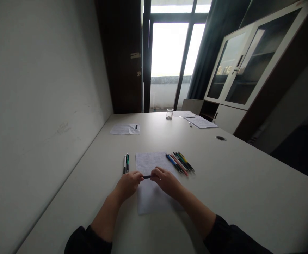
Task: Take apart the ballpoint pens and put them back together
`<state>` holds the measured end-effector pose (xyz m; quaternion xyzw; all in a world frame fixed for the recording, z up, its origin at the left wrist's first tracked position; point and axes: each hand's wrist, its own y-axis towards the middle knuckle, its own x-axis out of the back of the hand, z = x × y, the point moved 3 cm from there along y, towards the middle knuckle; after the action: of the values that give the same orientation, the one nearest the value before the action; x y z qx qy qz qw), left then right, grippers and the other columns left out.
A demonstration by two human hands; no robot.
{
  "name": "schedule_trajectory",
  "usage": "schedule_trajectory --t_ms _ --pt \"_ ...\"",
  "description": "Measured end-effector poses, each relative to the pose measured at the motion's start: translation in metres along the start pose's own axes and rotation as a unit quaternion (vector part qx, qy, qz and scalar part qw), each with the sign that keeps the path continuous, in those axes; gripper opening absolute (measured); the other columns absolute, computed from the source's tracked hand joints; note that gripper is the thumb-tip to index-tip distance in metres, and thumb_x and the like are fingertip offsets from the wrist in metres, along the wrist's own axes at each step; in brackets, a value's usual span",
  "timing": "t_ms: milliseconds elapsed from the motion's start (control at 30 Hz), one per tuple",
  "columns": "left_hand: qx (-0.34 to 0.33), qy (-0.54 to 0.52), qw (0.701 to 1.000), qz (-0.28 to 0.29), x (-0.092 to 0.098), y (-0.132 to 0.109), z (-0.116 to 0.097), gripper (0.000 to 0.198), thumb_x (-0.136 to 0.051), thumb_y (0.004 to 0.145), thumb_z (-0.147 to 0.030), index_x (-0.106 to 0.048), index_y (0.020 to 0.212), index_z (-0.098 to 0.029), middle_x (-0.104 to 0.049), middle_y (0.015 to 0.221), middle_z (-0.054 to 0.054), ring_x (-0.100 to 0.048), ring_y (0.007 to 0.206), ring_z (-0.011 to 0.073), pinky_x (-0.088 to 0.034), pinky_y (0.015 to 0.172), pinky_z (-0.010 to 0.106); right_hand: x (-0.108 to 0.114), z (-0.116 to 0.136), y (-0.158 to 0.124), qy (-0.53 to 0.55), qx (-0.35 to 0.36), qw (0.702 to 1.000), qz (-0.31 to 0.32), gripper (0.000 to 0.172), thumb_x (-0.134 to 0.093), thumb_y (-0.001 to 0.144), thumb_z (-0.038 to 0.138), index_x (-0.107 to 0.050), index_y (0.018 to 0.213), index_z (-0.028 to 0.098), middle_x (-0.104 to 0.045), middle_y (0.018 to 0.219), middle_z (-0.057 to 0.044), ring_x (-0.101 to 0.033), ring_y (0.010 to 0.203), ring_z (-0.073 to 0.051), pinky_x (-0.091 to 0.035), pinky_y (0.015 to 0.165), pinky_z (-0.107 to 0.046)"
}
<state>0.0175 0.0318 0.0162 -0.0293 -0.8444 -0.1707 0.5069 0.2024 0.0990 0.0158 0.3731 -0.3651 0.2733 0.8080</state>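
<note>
A dark pen (147, 176) is held level between my two hands, above a sheet of paper (154, 203) with lines of writing on its far part. My left hand (129, 183) pinches one end of it, and my right hand (166, 180) is closed on the other; the fingers hide both ends. Just beyond my left hand lie a white-and-black pen (124, 164) and a green-and-black pen (128, 163), side by side. To the right of the paper, partly over its edge, several coloured pens (179, 163) lie in a slanting row.
On the white table (96, 169), a written sheet (125, 129) lies at the far left. A clear glass (169, 114) stands at the back, near more papers (201, 122) and a pen (190, 124). A round cable hole (221, 138) is at right. A wall (50, 106) borders the left side.
</note>
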Motion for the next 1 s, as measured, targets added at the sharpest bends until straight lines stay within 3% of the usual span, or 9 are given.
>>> schedule_trajectory --t_ms 100,200,300,367,500,667,767,900,1000 --pt "0.005 0.000 1.000 0.000 -0.0002 0.0000 0.0004 0.016 -0.048 0.092 -0.013 -0.063 0.089 -0.020 -0.068 0.091 0.003 -0.063 0.078 0.0147 -0.046 0.071 0.023 0.0007 -0.0013 -0.0006 0.025 -0.021 0.999 -0.006 0.022 -0.068 0.088 0.028 -0.057 0.105 0.019 -0.063 0.093 -0.003 -0.059 0.072 -0.014 -0.046 0.068 -0.025" --pt "0.002 0.001 1.000 0.000 -0.0005 -0.0002 0.0006 0.016 -0.049 0.092 -0.013 -0.063 0.089 -0.020 -0.068 0.092 0.004 -0.063 0.078 0.0148 -0.046 0.071 0.023 0.0011 -0.0011 -0.0004 0.006 -0.006 1.000 -0.006 0.011 -0.058 0.095 0.030 -0.061 0.098 0.020 -0.064 0.089 -0.003 -0.060 0.079 -0.016 -0.046 0.074 -0.027" --pt "0.001 0.005 1.000 0.000 -0.0009 -0.0002 0.0008 0.015 -0.050 0.091 -0.014 -0.063 0.091 -0.020 -0.069 0.092 0.004 -0.064 0.079 0.0154 -0.046 0.071 0.024 0.0006 -0.0004 -0.0002 -0.014 0.013 1.000 0.003 0.014 -0.053 0.097 0.025 -0.063 0.088 0.019 -0.064 0.085 -0.004 -0.060 0.081 -0.017 -0.046 0.076 -0.029" --pt "0.004 0.000 1.000 -0.003 -0.0007 -0.0003 0.0007 0.015 -0.050 0.092 -0.014 -0.064 0.092 -0.020 -0.069 0.094 0.004 -0.064 0.080 0.0158 -0.046 0.072 0.024 0.0008 -0.0005 -0.0007 -0.002 0.011 1.000 0.000 0.007 -0.056 0.095 0.022 -0.063 0.097 0.020 -0.064 0.092 -0.004 -0.060 0.078 -0.016 -0.047 0.074 -0.027" --pt "0.008 -0.012 1.000 -0.006 0.0004 -0.0007 -0.0003 0.016 -0.049 0.094 -0.019 -0.064 0.094 -0.021 -0.068 0.095 0.005 -0.065 0.083 0.0167 -0.047 0.073 0.025 0.0023 -0.0009 -0.0015 0.026 -0.007 1.000 -0.016 0.033 -0.065 0.089 0.028 -0.057 0.121 0.022 -0.061 0.109 -0.006 -0.060 0.071 -0.012 -0.048 0.069 -0.026" --pt "0.002 -0.008 1.000 -0.006 0.0016 -0.0006 -0.0009 0.015 -0.049 0.095 -0.022 -0.065 0.093 -0.021 -0.068 0.093 0.004 -0.064 0.083 0.0166 -0.046 0.075 0.025 0.0035 -0.0001 0.0004 0.013 -0.005 1.000 -0.018 0.013 -0.056 0.095 0.028 -0.067 0.092 0.021 -0.065 0.087 -0.003 -0.061 0.076 -0.015 -0.046 0.072 -0.025" --pt "0.004 -0.009 1.000 -0.008 0.0018 -0.0003 -0.0007 0.015 -0.049 0.095 -0.022 -0.064 0.093 -0.021 -0.068 0.093 0.004 -0.063 0.082 0.0163 -0.046 0.074 0.024 0.0021 -0.0015 0.0007 0.039 -0.010 0.999 -0.025 0.004 -0.063 0.091 0.024 -0.066 0.092 0.021 -0.064 0.090 -0.002 -0.061 0.076 -0.014 -0.046 0.073 -0.024" --pt "0.011 -0.015 1.000 -0.011 0.0023 0.0000 -0.0012 0.017 -0.048 0.096 -0.023 -0.065 0.093 -0.021 -0.068 0.095 0.004 -0.063 0.084 0.0166 -0.046 0.073 0.024 -0.0007 -0.0050 0.0004 0.088 -0.043 0.995 -0.026 0.023 -0.069 0.087 0.028 -0.060 0.106 0.020 -0.064 0.097 -0.003 -0.061 0.071 -0.012 -0.047 0.068 -0.023" --pt "0.010 -0.017 1.000 -0.010 0.0032 -0.0001 -0.0024 0.018 -0.048 0.096 -0.024 -0.065 0.093 -0.021 -0.068 0.095 0.005 -0.064 0.085 0.0172 -0.046 0.075 0.025 -0.0013 -0.0038 0.0010 0.051 -0.038 0.998 -0.001 0.013 -0.057 0.095 0.030 -0.064 0.093 0.019 -0.065 0.084 -0.003 -0.060 0.072 -0.014 -0.046 0.069 -0.025"
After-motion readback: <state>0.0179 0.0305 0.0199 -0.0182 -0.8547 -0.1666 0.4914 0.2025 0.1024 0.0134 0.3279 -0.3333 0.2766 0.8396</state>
